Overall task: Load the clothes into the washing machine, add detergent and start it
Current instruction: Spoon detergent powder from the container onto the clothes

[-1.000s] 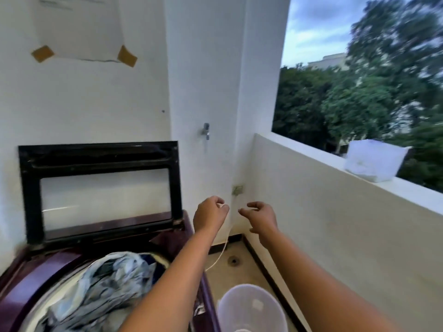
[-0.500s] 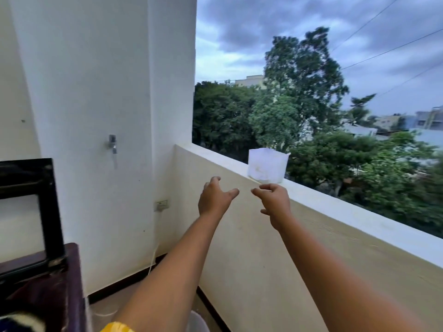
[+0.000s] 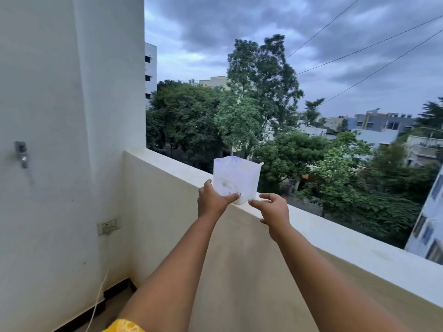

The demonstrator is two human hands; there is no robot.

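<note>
Head view: a translucent white container [image 3: 236, 182] is seen standing upright on the flat top of the balcony parapet [image 3: 354, 240], near the corner where the parapet meets the white wall [image 3: 72, 140]. It is judged to hold the detergent, so the step in hand is taken to be the fetching of detergent; neither the washing machine nor the clothes are shown here.

The left hand [image 3: 212, 202] is placed at the container's lower left side, its thumb laid across the front near the base, fingers spread and not yet closed round it. Whether firm contact is made cannot be told. The right hand [image 3: 272, 209] is held just beside the lower right corner, fingers loosely curled and parted, nothing held.

For the next move, both sides of the container would need to be clasped and the container lifted straight up, clear of the parapet's outer edge, beyond which lies an open drop.

The container is squarish, slightly tapered toward its base, open or ragged at the rim, with faint bluish marks and cloudy walls; its contents cannot be made out.
</note>
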